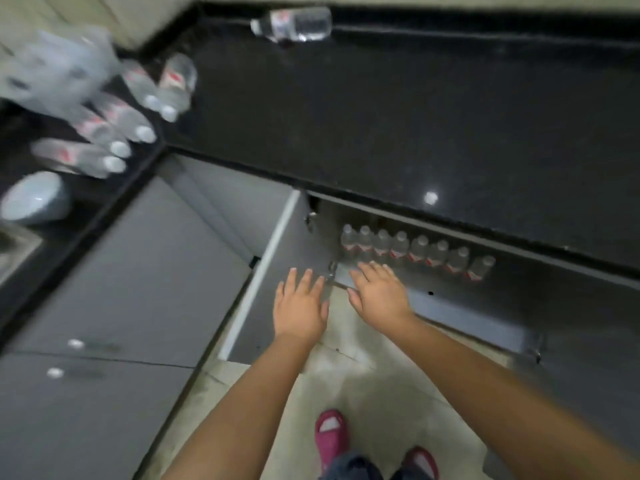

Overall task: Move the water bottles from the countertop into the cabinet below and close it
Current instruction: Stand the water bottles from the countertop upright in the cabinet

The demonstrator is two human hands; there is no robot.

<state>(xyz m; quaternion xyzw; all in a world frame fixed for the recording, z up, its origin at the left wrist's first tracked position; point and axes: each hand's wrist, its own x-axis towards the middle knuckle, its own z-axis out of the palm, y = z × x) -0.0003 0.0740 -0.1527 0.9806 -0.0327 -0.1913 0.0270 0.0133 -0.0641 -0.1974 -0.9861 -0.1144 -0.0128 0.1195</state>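
Standing in the open cabinet [450,306] a row of water bottles [415,252], left hand [299,306] and right hand [379,294] spread, empty.

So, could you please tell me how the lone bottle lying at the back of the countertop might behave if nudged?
The bottle lies on its side on the smooth countertop, so it would probably roll. It looks like clear thin plastic, so likely light and slightly squashy.
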